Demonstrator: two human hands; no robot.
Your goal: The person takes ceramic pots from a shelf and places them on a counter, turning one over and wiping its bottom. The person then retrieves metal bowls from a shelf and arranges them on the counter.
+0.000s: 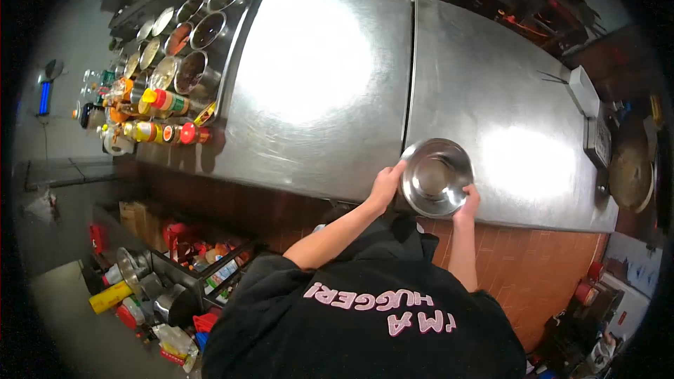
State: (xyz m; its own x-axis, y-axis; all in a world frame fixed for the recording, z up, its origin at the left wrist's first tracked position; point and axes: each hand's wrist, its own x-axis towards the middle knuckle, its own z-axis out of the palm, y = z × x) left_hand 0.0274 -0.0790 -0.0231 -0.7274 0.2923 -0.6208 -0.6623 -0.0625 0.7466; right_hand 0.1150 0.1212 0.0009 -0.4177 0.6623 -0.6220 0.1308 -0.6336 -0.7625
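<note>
A shiny round metal bowl [433, 181] is held between both my hands at the near edge of the steel worktop [337, 154], close to the seam between its two panels. My left hand [385, 187] grips the rim on the left, with its thumb along the edge. On the lower right side, my right hand [468, 203] has its thumb over the rim, and its other fingers are mostly hidden under the bowl. Nothing shows inside the bowl except reflections.
Several metal pots of seasonings [192, 71] and bottles and jars [168, 102] crowd the worktop's left end. A white box [584, 91] and a scale-like device [598, 142] sit at the right end, beside a wok [630, 175]. Below left are shelves with packets [210, 256].
</note>
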